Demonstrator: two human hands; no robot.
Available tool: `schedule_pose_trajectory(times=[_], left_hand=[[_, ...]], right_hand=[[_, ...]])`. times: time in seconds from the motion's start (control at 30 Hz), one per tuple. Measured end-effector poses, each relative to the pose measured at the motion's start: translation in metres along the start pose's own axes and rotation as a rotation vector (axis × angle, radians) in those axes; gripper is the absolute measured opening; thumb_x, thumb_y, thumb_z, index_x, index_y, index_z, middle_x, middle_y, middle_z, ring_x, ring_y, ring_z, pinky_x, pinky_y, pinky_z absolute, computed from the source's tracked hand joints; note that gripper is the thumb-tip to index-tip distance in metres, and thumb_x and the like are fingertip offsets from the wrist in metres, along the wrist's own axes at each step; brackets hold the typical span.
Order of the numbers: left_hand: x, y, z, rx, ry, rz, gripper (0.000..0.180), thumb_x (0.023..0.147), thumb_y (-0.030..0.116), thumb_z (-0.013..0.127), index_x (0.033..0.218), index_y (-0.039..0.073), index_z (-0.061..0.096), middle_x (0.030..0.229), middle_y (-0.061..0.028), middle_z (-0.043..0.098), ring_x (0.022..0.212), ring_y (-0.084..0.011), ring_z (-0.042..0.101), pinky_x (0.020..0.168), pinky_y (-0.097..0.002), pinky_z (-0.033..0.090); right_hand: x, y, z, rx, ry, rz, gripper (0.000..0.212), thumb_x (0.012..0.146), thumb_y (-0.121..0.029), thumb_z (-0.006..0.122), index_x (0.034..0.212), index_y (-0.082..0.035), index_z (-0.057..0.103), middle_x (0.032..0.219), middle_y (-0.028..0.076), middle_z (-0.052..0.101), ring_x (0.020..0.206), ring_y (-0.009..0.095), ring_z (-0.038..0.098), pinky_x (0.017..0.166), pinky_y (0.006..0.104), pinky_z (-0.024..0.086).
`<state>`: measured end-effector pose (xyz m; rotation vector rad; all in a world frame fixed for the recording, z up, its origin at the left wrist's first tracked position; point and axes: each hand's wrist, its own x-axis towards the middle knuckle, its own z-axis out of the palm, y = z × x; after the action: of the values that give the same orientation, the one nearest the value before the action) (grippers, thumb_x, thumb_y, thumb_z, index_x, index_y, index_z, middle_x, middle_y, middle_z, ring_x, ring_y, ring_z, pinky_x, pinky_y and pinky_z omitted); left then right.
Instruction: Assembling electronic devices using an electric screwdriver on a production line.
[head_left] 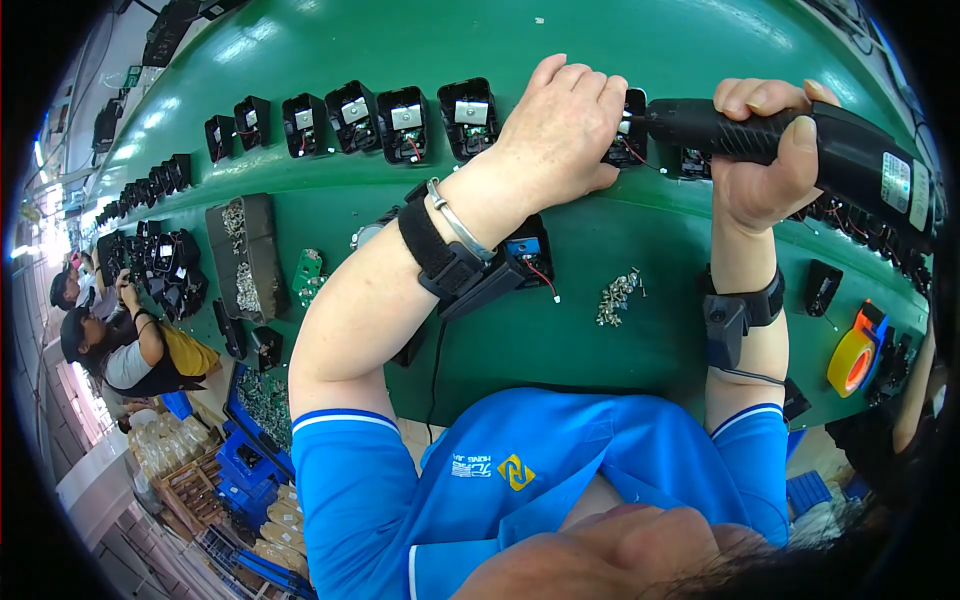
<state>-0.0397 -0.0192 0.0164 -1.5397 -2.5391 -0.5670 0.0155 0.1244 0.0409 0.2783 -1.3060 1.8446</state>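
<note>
My right hand (pixel 770 165) is wrapped round a black electric screwdriver (pixel 690 126), which lies almost level and points left. The screwdriver's front end meets a small open black plastic housing (pixel 629 151) with electronics and a thin red wire inside. Curled over the left side of that housing is my left hand (pixel 565 130), its fingers closed against it; the fingertips partly hide the screwdriver's bit. Further open black housings (pixel 405 125) with silvery plates stand in a row to the left. A loose pile of small screws (pixel 620 298) lies between my forearms.
A dark divided tray (pixel 262 235) of screws sits at the left, beside a green circuit board (pixel 309 275). One housing (pixel 530 245) with a blue part is beside my left wrist. Yellow tape (pixel 850 362) lies at the right. Co-workers (pixel 130 350) work at the far left.
</note>
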Motion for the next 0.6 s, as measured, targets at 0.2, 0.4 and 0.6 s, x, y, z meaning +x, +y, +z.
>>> schedule_pose_trajectory(times=[0.2,0.4,0.6], left_hand=[[-0.001,-0.006,0.0,-0.029,-0.045,-0.011,0.066,0.045,0.019,0.07,0.101,0.001,0.04,0.089,-0.0122,0.048,0.09,-0.0261,0.044,0.087,-0.0382,0.027],[-0.006,-0.012,-0.002,-0.045,-0.076,-0.025,0.064,0.045,0.021,0.07,0.099,0.002,0.041,0.087,-0.0117,0.048,0.09,-0.0253,0.044,0.088,-0.0386,0.026],[-0.007,-0.013,-0.002,0.022,0.017,0.003,0.05,0.043,0.027,0.071,0.079,0.003,0.047,0.073,-0.0087,0.053,0.082,-0.0227,0.049,0.085,-0.0375,0.029]], right_hand=[[0.0,0.006,0.004,-0.01,-0.197,-0.02,0.029,0.075,-0.018,0.045,0.101,-0.008,0.039,0.069,0.008,0.049,0.059,0.019,0.046,0.056,0.0346,0.038],[-0.007,0.009,0.013,-0.022,-0.228,-0.008,0.03,0.073,-0.015,0.046,0.102,-0.008,0.037,0.068,0.008,0.048,0.058,0.019,0.046,0.056,0.034,0.038],[-0.006,0.006,0.026,0.025,-0.224,-0.026,0.03,0.072,-0.009,0.045,0.1,-0.002,0.037,0.069,0.01,0.048,0.058,0.019,0.046,0.056,0.0352,0.039]])
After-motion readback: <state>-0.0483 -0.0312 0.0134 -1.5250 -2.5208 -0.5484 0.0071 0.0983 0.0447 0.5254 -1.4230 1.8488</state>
